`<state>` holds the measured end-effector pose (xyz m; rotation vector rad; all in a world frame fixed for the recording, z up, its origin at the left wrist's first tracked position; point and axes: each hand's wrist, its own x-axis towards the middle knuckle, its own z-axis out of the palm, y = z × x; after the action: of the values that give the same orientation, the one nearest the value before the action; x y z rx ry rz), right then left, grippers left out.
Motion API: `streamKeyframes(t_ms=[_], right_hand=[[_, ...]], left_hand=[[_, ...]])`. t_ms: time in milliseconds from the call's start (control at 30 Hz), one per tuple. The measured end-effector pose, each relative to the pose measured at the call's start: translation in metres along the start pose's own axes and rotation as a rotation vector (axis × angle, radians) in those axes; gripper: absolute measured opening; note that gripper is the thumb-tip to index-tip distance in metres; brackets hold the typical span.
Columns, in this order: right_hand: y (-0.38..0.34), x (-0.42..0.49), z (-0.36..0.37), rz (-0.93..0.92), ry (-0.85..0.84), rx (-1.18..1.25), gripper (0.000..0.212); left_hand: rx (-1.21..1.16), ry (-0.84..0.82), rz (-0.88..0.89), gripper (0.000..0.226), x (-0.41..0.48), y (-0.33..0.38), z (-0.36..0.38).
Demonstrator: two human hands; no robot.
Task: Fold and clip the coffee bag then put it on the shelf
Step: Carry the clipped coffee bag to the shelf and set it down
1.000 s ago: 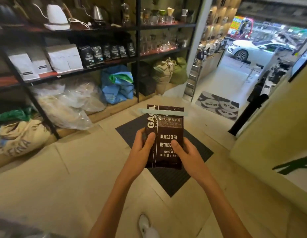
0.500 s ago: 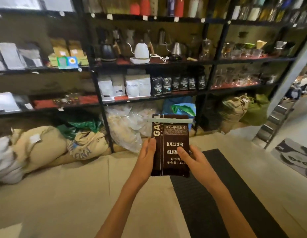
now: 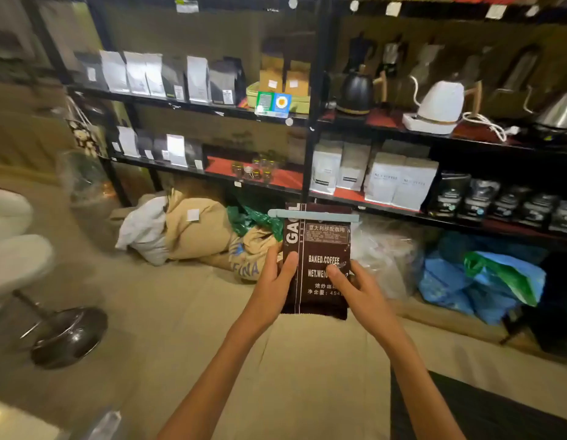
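I hold a dark brown coffee bag (image 3: 320,246) upright in front of me, its white print facing me. A pale blue clip (image 3: 313,215) runs across its folded top. My left hand (image 3: 272,281) grips the bag's left edge, thumb on the front. My right hand (image 3: 359,287) grips the lower right side, thumb over the print. The black metal shelf (image 3: 309,122) stands just beyond the bag, its tiers filled with white and dark coffee bags.
Kettles (image 3: 440,103) sit on the upper right tier. Burlap sacks (image 3: 199,227) and blue plastic bags (image 3: 478,281) lie on the floor under the shelf. A stool with a chrome base (image 3: 69,335) stands at left. A dark mat (image 3: 485,414) covers the floor at lower right.
My view has swung left and come closer to the shelf: the doorway is gone and the stool has appeared. Both hands keep the same grip on the clipped bag.
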<state>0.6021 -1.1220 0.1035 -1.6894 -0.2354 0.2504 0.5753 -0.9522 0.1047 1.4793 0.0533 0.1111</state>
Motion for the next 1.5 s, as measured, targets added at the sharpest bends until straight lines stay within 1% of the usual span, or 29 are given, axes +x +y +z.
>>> streamKeyframes(t_ms=[100,200,333,400,500,600,667,800,933,1000,1200,1267,1400,1500], right_hand=[[-0.003,0.073,0.009,-0.021,-0.105,0.007,0.036],[-0.002,0.132,0.029,-0.004,-0.222,0.024,0.035],[0.007,0.205,0.065,0.016,-0.354,0.028,0.043],[0.01,0.238,0.086,0.022,-0.407,0.037,0.047],[0.016,0.289,0.118,0.023,-0.459,0.042,0.037],[0.015,0.342,0.146,0.029,-0.497,0.042,0.031],[0.01,0.383,0.166,0.021,-0.488,0.041,0.03],[-0.002,0.462,0.197,0.036,-0.442,0.041,0.038],[-0.008,0.537,0.223,0.033,-0.41,0.005,0.034],[-0.011,0.571,0.232,0.041,-0.386,-0.021,0.039],[-0.013,0.685,0.269,0.032,-0.219,-0.056,0.037],[-0.009,0.726,0.284,0.04,-0.158,-0.036,0.034],[0.003,0.796,0.314,0.101,-0.041,0.001,0.019],[0.005,0.846,0.341,0.12,0.003,0.035,0.025]], left_hand=[[0.009,0.123,0.011,0.032,0.05,-0.003,-0.019],[-0.017,0.245,-0.034,0.035,0.084,-0.006,-0.046],[-0.018,0.397,-0.035,0.02,0.127,-0.014,-0.086],[-0.019,0.448,-0.048,0.02,0.146,-0.018,-0.106],[-0.002,0.512,-0.057,0.029,0.181,-0.024,-0.142],[0.003,0.54,-0.056,0.026,0.229,-0.029,-0.181],[0.017,0.543,-0.039,0.024,0.267,-0.029,-0.212],[-0.012,0.501,-0.023,0.018,0.347,-0.029,-0.266],[0.036,0.416,-0.007,0.017,0.422,-0.029,-0.312],[0.048,0.382,-0.014,0.015,0.455,-0.029,-0.333],[0.144,0.241,-0.046,0.011,0.565,-0.035,-0.4],[0.183,0.221,-0.033,0.016,0.611,-0.04,-0.426],[0.2,0.079,-0.079,0.029,0.691,-0.052,-0.471],[0.216,-0.023,-0.096,0.02,0.745,-0.057,-0.512]])
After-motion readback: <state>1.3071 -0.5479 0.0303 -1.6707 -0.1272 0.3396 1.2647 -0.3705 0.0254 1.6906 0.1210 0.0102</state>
